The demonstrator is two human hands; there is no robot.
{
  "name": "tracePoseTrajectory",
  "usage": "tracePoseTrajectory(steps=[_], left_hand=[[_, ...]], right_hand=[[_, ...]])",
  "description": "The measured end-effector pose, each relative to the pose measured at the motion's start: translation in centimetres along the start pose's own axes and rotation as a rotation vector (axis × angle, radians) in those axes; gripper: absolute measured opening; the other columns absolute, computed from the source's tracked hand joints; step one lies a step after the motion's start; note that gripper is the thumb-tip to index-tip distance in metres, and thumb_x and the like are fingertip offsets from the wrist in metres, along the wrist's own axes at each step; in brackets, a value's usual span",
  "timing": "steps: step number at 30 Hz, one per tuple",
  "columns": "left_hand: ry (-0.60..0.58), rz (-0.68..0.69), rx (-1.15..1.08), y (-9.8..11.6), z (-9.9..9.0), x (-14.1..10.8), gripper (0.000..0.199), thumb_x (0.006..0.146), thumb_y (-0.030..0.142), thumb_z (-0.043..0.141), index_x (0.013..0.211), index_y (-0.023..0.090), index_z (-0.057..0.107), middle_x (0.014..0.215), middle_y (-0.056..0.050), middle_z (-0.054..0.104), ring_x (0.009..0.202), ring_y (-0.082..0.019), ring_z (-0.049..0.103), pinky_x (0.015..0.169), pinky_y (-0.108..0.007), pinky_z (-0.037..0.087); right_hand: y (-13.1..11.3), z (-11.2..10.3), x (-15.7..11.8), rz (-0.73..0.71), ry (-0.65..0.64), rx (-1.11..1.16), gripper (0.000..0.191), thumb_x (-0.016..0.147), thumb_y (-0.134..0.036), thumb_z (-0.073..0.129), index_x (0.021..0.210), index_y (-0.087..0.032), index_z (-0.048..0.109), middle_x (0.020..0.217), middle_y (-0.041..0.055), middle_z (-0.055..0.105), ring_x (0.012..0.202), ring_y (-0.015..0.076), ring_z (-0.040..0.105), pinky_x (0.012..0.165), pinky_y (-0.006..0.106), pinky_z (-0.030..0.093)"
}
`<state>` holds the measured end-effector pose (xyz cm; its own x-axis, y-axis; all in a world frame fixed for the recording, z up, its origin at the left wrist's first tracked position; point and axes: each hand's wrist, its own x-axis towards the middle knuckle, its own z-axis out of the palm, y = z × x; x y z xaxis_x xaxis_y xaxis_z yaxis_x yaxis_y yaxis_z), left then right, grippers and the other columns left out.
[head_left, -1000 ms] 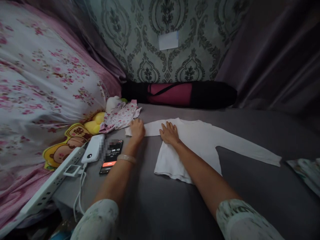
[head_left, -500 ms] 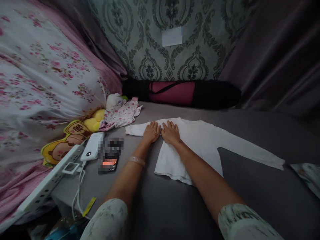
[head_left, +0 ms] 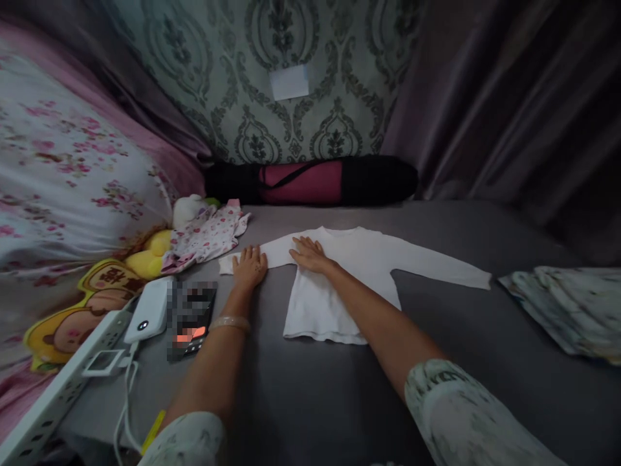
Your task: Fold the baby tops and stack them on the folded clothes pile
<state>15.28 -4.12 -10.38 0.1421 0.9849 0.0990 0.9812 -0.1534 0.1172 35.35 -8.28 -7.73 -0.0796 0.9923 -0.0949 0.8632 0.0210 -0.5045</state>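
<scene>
A white long-sleeved shirt (head_left: 354, 272) lies spread flat on the grey sheet (head_left: 310, 382), both sleeves stretched out sideways. My left hand (head_left: 250, 266) rests palm down on the left sleeve near its cuff, fingers apart. On the shirt's left shoulder area lies my right hand (head_left: 310, 254), flat with its fingers spread. The right sleeve reaches out untouched toward a folded patterned cloth.
Folded patterned fabric (head_left: 572, 307) lies at the right. At the left are a phone (head_left: 196, 333), a white power bank (head_left: 149, 309), a power strip (head_left: 63, 391), plush toys (head_left: 150, 252) and a small printed garment (head_left: 208, 234). A black and red bag (head_left: 310, 182) lies along the wall.
My hands have moved apart: the left slid outward along the sleeve toward the cuff, the right stays near the shoulder with its fingers turned more to the left. The view has swung right.
</scene>
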Motion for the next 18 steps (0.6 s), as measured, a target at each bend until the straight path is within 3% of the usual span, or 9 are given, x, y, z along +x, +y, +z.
tracePoseTrajectory(steps=[3, 8, 11, 14, 18], left_hand=[[0.016, 0.024, -0.005, 0.0, 0.0, -0.1, 0.057, 0.095, 0.040, 0.024, 0.144, 0.013, 0.038, 0.151, -0.015, 0.036, 0.140, -0.030, 0.030, 0.113, -0.055, 0.021], [0.059, 0.040, -0.010, -0.1, 0.3, -0.2, 0.058, 0.095, 0.042, 0.024, 0.141, 0.012, 0.042, 0.149, -0.016, 0.039, 0.139, -0.030, 0.032, 0.111, -0.057, 0.022], [0.046, 0.031, -0.010, -0.1, 0.4, -0.1, 0.058, 0.095, 0.042, 0.023, 0.142, 0.012, 0.041, 0.149, -0.016, 0.038, 0.139, -0.031, 0.031, 0.112, -0.057, 0.021], [0.046, 0.032, -0.013, -0.2, 0.5, -0.1, 0.058, 0.095, 0.042, 0.024, 0.142, 0.013, 0.041, 0.150, -0.015, 0.038, 0.140, -0.031, 0.030, 0.112, -0.057, 0.021], [0.081, 0.036, -0.022, -0.1, 0.5, -0.2, 0.055, 0.095, 0.041, 0.027, 0.139, 0.012, 0.044, 0.148, -0.016, 0.040, 0.138, -0.031, 0.032, 0.111, -0.056, 0.022]], right_hand=[[2.9, -2.5, -2.0, 0.046, 0.079, 0.041, 0.065, 0.098, -0.052, 0.015, 0.153, -0.018, 0.018, 0.159, 0.0084, 0.013, 0.146, 0.0218, 0.007, 0.116, 0.043, 0.007], [10.8, -5.6, -6.5, 0.278, 0.302, -0.254, 0.063, 0.099, -0.046, 0.017, 0.150, -0.011, 0.025, 0.156, 0.0137, 0.021, 0.145, 0.0257, 0.010, 0.116, 0.047, 0.003], [14.6, -6.5, -8.0, 0.394, 0.291, -0.351, 0.065, 0.098, -0.047, 0.016, 0.149, -0.009, 0.027, 0.155, 0.0150, 0.022, 0.144, 0.0274, 0.013, 0.115, 0.050, 0.008], [16.5, -6.5, -8.4, 0.421, 0.238, -0.360, 0.066, 0.098, -0.049, 0.015, 0.150, -0.011, 0.024, 0.156, 0.0138, 0.021, 0.143, 0.0271, 0.016, 0.115, 0.050, 0.011], [17.1, -6.2, -8.3, 0.401, 0.243, -0.336, 0.065, 0.098, -0.050, 0.015, 0.151, -0.013, 0.024, 0.156, 0.0131, 0.021, 0.143, 0.0262, 0.017, 0.114, 0.051, 0.012]])
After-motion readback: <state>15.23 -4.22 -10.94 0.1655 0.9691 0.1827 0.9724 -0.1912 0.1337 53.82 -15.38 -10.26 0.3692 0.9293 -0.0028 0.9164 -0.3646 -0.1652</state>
